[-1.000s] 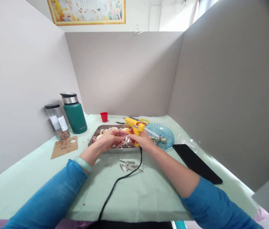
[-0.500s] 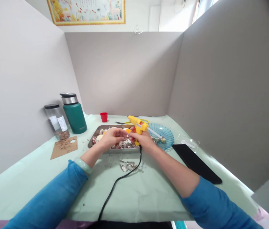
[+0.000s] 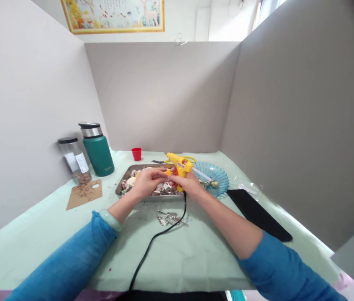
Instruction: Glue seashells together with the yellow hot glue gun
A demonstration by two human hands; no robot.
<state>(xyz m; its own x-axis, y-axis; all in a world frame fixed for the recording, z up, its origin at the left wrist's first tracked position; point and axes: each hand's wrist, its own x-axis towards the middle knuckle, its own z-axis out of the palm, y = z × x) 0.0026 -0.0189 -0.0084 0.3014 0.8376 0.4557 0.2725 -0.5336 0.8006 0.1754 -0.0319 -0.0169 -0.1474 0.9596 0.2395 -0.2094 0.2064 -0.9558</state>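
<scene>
My right hand (image 3: 188, 184) is wrapped round the grip of a yellow glue gun (image 3: 178, 163), whose nozzle points left over the metal tray (image 3: 123, 182). A black cord (image 3: 155, 240) runs from the gun toward me. My left hand (image 3: 147, 181) is curled over the tray, fingertips pinched on a small piece right at the nozzle; I cannot make out what it is. The tray holds several shells and small bits. Both hands meet above the tray's right half.
A green flask (image 3: 98, 149) and a clear jar (image 3: 75, 160) stand at the left, with a brown card (image 3: 84, 194) in front. A red cup (image 3: 136, 154), scissors (image 3: 188, 159), a blue glass plate (image 3: 217, 177), a black flat object (image 3: 257, 214) and several metal clips (image 3: 170, 218) lie around. Grey partitions enclose three sides.
The glue gun has shifted slightly and tipped a little; my left hand's fingers have closed in tighter against the nozzle. Nothing else has moved.
</scene>
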